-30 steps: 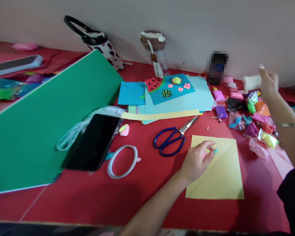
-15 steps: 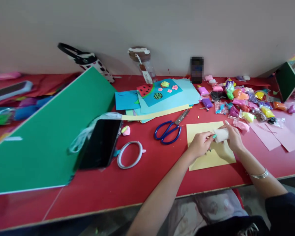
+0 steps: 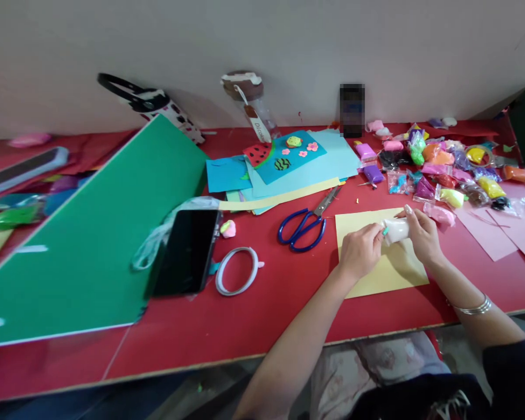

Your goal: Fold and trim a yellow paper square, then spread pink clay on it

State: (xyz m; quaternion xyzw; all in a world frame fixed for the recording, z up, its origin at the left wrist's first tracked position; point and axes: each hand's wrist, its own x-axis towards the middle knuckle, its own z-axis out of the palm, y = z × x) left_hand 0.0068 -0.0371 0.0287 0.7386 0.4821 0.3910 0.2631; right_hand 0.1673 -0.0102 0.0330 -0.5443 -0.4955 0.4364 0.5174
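A small clear packet of white clay [image 3: 396, 231] is held up between my two hands. My left hand [image 3: 362, 249] pinches its left end, while my right hand [image 3: 422, 235] is closed around its right end. Directly beneath them lies a sheet of pale yellow paper [image 3: 380, 280] on the red table. To the left of the paper, blue-handled scissors [image 3: 305, 226] rest with their blades pointing away from me. Many packets of coloured clay [image 3: 450, 197] are heaped beyond my right hand.
A green board [image 3: 96, 245] leans at the left beside a black phone [image 3: 186, 251] and a roll of tape [image 3: 237, 271]. Behind are blue paper sheets [image 3: 328, 160], a clear bottle [image 3: 262, 119] and an upright dark device [image 3: 352, 111]. Pink paper [image 3: 481, 233] lies right.
The view has shifted slightly. Both hands keep their hold on the white packet above the yellow paper; the fingers have moved only a little.
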